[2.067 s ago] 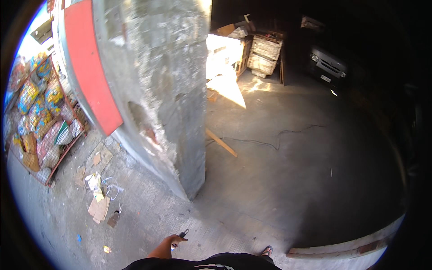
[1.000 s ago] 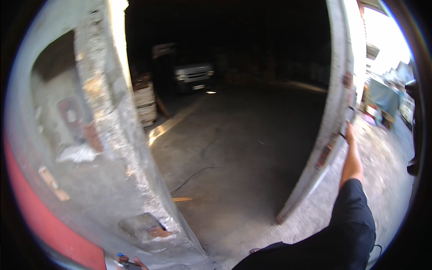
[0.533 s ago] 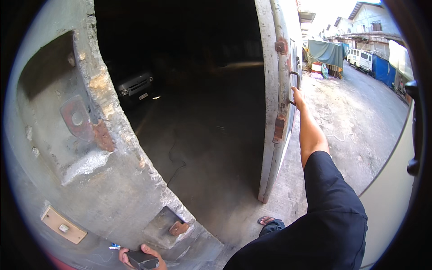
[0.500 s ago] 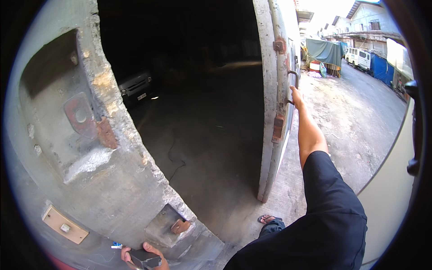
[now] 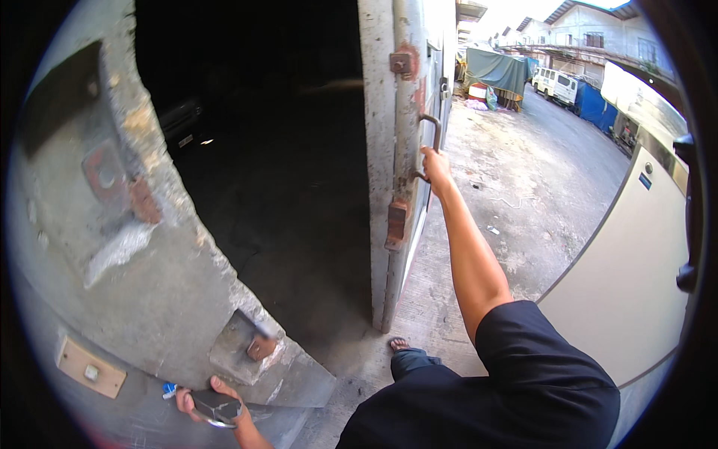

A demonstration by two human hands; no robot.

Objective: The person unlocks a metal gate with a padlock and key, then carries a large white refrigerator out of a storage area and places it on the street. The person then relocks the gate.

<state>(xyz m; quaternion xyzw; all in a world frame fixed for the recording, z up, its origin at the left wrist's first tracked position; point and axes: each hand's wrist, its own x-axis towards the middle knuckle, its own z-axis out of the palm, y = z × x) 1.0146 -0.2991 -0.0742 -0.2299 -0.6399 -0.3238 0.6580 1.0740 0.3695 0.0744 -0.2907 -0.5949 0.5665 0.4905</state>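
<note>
My right hand [image 5: 434, 162] is stretched out and closed around the curved metal handle [image 5: 432, 135] of a tall grey metal door [image 5: 407, 112] with rusty hinges. The door stands edge-on to me beside a dark opening. Low at the left, my left hand [image 5: 203, 404] grips a dark padlock [image 5: 215, 408] with a small blue piece at its left end, close to a rusty bracket [image 5: 260, 347] on the concrete pillar [image 5: 149, 254].
A dark interior with a parked vehicle [image 5: 179, 123] lies behind the opening. Outside at the right runs a concrete yard [image 5: 523, 179] with a tarp-covered load, vans and buildings. A pale vehicle body [image 5: 636, 254] stands close at the right. My sandalled foot [image 5: 400, 345] is on the threshold.
The door has swung further toward the pillar, narrowing the dark opening. My right hand stays on the handle, and my left hand has come more into view with the padlock.
</note>
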